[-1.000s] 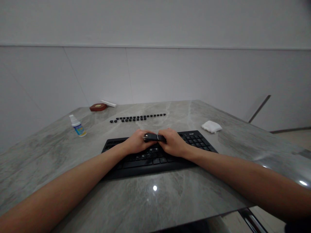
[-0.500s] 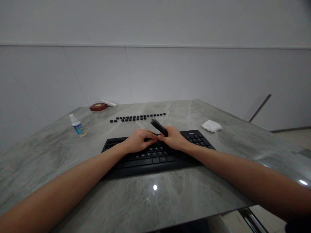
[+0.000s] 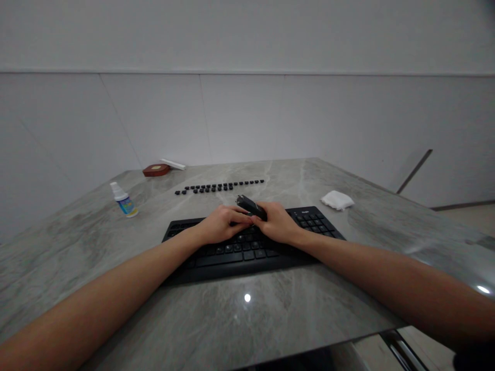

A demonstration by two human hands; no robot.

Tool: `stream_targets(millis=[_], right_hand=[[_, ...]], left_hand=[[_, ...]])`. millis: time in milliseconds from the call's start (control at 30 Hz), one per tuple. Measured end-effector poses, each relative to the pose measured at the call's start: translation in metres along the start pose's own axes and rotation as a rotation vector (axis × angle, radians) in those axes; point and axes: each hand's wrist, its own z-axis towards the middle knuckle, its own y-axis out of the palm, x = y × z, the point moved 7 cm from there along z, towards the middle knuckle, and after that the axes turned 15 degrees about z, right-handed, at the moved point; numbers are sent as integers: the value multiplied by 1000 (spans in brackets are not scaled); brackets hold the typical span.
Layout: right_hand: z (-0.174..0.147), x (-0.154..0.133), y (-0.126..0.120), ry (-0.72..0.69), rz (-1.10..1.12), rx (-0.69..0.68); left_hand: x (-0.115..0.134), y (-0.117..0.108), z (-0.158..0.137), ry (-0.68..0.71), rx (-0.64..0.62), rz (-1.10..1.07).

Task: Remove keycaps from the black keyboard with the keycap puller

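Note:
A black keyboard [image 3: 247, 256] lies across the table before me, partly hidden under both hands. My right hand [image 3: 276, 221] is closed around a black, stick-shaped tool [image 3: 252, 206], whose upper end points left and away from me; its lower end is hidden behind my fingers. Over the middle of the keyboard, my left hand [image 3: 224, 224] has its thumb and fingers drawn together, touching or almost touching the right thumb. What lies between the left fingertips, if anything, cannot be made out. Beyond the keyboard, several loose black keycaps [image 3: 214, 186] stand in two rows.
At the left stands a small spray bottle [image 3: 126, 201]. A dark red box [image 3: 156, 170] with a white strip-shaped item [image 3: 173, 164] sits at the back left. Right of the keyboard lies a folded white cloth or tissue [image 3: 337, 200]. The table's front edge [image 3: 328, 346] is close to me.
The tool in my right hand has tipped lower, its upper end swinging slightly left and down. Both hands stay at nearly the same place over the keyboard.

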Motion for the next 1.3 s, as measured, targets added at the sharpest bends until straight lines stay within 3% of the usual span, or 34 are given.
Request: stream_targets(millis=[133, 333, 1300], right_hand=[[-4, -7, 3, -116, -129, -4], [-5, -9, 5, -180, -159, -6], [-8, -14, 5, -231, -220, -20]], left_hand=[[0, 0, -1, 34, 29, 83], [3, -1, -3, 80, 83, 133], [-1, -3, -3, -54, 87, 47]])
